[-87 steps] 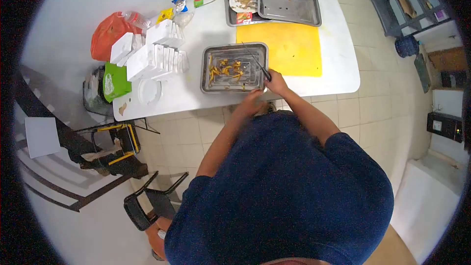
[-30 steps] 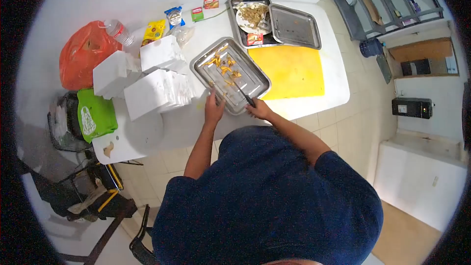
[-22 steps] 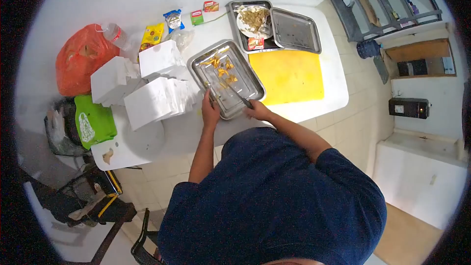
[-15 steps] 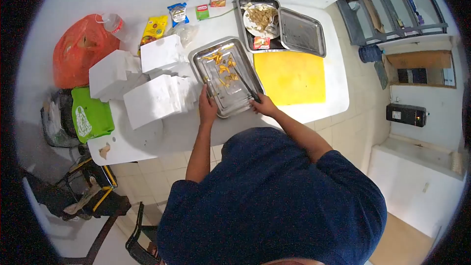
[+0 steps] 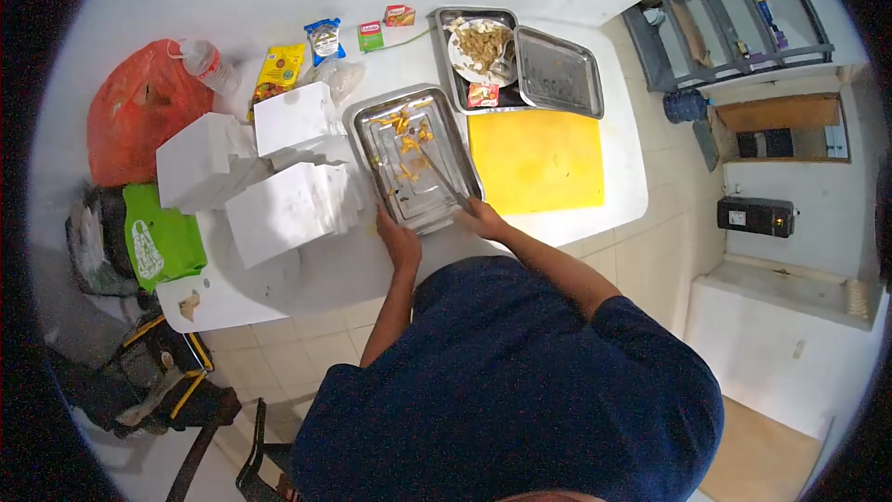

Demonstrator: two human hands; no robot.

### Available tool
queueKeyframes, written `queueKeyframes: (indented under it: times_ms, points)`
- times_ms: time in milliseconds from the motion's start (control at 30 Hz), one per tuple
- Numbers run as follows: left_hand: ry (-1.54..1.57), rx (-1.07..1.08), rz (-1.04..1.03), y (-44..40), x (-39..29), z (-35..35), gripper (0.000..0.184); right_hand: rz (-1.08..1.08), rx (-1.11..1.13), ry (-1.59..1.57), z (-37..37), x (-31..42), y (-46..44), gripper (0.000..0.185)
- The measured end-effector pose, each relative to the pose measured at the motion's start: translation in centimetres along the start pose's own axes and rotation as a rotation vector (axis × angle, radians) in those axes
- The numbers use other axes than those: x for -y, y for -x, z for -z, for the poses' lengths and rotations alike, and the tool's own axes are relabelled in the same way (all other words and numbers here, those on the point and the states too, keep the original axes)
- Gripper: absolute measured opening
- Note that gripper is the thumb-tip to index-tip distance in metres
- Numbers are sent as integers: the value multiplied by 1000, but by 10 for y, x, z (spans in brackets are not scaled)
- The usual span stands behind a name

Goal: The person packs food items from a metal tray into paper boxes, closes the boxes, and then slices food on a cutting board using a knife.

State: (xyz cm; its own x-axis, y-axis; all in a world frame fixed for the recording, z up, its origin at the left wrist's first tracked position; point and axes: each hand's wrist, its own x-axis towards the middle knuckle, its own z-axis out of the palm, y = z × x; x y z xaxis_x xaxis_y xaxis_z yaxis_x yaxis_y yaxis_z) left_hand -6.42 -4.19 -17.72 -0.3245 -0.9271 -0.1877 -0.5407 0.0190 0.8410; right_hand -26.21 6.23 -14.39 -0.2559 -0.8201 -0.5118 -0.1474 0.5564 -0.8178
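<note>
A metal tray [image 5: 444, 188] lies at a slant near the table's front edge, with yellow-orange food pieces [image 5: 406, 135] mostly in its far half. My left hand [image 5: 398, 240] grips the tray's near left corner. My right hand [image 5: 483, 220] is closed on the dark handle of a knife [image 5: 446, 184] at the near right corner; its blade points into the tray toward the food. Right of the tray lies a yellow cutting board [image 5: 539, 163].
Behind the board, a plate of food [image 5: 479, 48] sits in a second tray [image 5: 448, 65], overlapped by a third tray [image 5: 560, 70]. White boxes [image 5: 288, 209], a red bag [image 5: 144, 121], a green bag [image 5: 165, 240], a bottle [image 5: 209, 65] and food packets [image 5: 279, 70] stand left.
The tray has turned from straight to slanted. My left hand has moved from the tray's near right side to its near left corner. The knife blade has swung over the food and now points into the tray.
</note>
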Motion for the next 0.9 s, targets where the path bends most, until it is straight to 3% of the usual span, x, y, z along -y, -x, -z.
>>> queueKeyframes:
  times_ms: [300,433,567,700,900]
  points:
    - [5,9,-129,21,17,17,71,30,1,11,-6,2,3,38]
    - [44,-12,-109,27,13,9,73,-80,-18,19,5,-4,3,40]
    - [-48,-7,-65,23,20,-7,80,-27,-94,29,21,-2,0,42]
    - [-156,-16,-67,15,-15,-2,85,12,-147,68,39,-1,-10,45]
    - [-458,-112,-350,-23,-66,-7,79,75,-249,120,66,2,-33,45]
